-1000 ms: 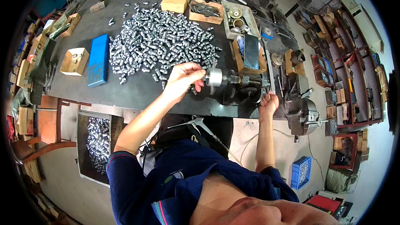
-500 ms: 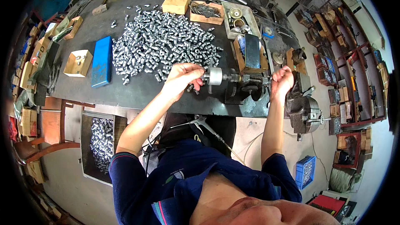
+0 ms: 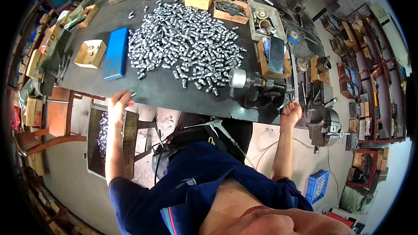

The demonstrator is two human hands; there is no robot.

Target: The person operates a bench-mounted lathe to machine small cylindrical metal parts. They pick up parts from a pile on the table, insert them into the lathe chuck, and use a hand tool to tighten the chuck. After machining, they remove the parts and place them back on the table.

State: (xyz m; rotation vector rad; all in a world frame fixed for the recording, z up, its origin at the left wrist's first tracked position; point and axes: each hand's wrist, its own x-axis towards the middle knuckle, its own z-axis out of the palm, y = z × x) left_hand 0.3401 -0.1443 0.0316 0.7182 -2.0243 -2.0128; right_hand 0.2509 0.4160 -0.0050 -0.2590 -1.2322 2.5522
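- Left hand (image 3: 119,105): fingers nearly closed, tips pinched on a small metal fitting (image 3: 133,94), pointing out to the right of the fingertips.
- Right hand (image 3: 291,113): fingers curled tight, at the right end of the dark bench fixture (image 3: 270,93); can't tell if gripping anything.
- Fixture's silver cylinder (image 3: 238,78): well right of left fingers, beyond and left of right fingers.
- Under left fingers, by the near edge of the table (image 3: 174,98): open bin (image 3: 129,141), fittings inside.
- Beyond left fingers and to the right: big loose pile of fittings (image 3: 183,39).
- Straight beyond left fingers: blue box (image 3: 116,54); left of that, small open box (image 3: 98,62) with a few fittings.
- Beyond right fingers: dark phone (image 3: 276,54).
- Right of right fingers, near: vise (image 3: 325,126).
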